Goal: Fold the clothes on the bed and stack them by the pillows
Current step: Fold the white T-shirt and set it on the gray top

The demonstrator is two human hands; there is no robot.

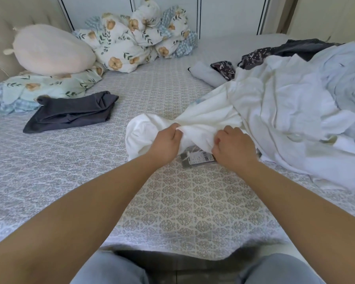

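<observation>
Cloth surfaces on the bed, all matt.
White garment [205, 119] gripped in the fingers [175, 131]: soft, creased woven cloth; just below them, a paper tag [201, 157], printed, on string. Bed cover [182, 201]: patterned textured cloth. Far left of the fingers, dark grey garment [70, 112]: smooth knit; plush pillow [51, 51]: fuzzy.

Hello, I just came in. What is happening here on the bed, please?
A person is sorting laundry on the bed. Both hands, the left hand and the right hand, grip a bunched white garment that has a paper tag hanging under it. It is not folded yet. One dark grey garment already lies folded beside the floral pillows. A pile of unfolded clothes waits on the right.
</observation>
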